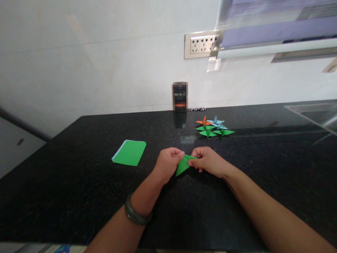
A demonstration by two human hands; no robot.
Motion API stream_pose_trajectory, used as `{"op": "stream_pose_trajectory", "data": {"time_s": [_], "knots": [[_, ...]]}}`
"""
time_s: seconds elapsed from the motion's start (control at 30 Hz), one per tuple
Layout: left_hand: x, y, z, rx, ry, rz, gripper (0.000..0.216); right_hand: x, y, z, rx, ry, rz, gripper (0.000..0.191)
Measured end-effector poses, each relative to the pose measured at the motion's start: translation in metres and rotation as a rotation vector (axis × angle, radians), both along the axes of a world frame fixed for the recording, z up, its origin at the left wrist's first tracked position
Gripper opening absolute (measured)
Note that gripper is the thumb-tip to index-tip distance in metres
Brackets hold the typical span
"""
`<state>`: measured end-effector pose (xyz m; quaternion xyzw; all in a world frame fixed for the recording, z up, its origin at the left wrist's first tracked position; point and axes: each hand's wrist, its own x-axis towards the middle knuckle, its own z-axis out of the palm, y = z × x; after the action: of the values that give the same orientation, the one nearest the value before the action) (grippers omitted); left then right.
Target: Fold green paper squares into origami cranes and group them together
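Left hand [167, 163] pinches the folded green paper [181, 166] at its upper left, right hand [209, 161] grips the right side between thumb and fingers, and that triangle sits between them over the black speckled countertop [86, 196]. Bracelet [137, 213] on the left wrist! Out left, a paper stack [129, 153], green on top, pale blue peeking from its edge; ahead and right, folded paper birds [208, 133], orange, blue and green. Further back, a dark blurred box [180, 96] stands by the pale wall [118, 77], mirrored in the glossy surface, beaded strand [197, 109] beside it. Above, a socket panel [201, 45]; upper right, a purplish panel [263, 33].
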<state>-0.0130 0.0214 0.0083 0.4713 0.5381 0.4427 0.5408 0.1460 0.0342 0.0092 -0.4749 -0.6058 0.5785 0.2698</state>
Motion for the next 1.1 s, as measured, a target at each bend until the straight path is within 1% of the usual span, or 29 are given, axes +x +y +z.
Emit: {"op": "stream_pose_trajectory", "data": {"time_s": [0.1,0.23,0.43,0.5,0.57,0.67,0.8,0.9,1.0,1.1], "knots": [[0.001,-0.001,0.000,0.023,0.026,-0.006,0.017,0.000,0.000,0.000,-0.011,0.015,0.001,0.019],[0.001,0.000,-0.001,0.018,0.042,-0.017,0.025,0.002,0.002,0.000,-0.017,0.016,-0.011,0.020],[-0.002,0.002,-0.001,0.057,0.109,-0.024,0.014,0.003,0.003,-0.003,0.009,-0.021,-0.003,0.021],[-0.003,0.002,0.000,0.089,0.137,-0.031,0.013,0.002,0.004,-0.005,0.076,-0.052,0.020,0.018],[-0.003,0.002,0.002,0.107,0.153,-0.054,0.013,0.002,0.004,-0.005,0.178,-0.068,0.035,0.016],[-0.002,0.000,0.005,0.113,0.158,-0.082,0.013,0.000,0.004,-0.005,0.306,-0.091,0.037,0.017],[-0.001,-0.001,0.008,0.107,0.132,-0.070,0.013,0.002,0.004,-0.001,0.380,-0.145,0.027,0.017],[-0.003,0.000,0.008,0.108,0.104,-0.018,0.014,0.010,0.007,0.001,0.384,-0.173,0.001,0.013],[-0.005,0.002,0.007,0.084,0.067,0.048,0.015,0.019,0.011,0.003,0.340,-0.169,-0.016,0.013],[-0.006,0.003,0.006,0.055,0.046,0.080,0.017,0.024,0.014,0.003,0.296,-0.156,-0.077,0.014]]}}
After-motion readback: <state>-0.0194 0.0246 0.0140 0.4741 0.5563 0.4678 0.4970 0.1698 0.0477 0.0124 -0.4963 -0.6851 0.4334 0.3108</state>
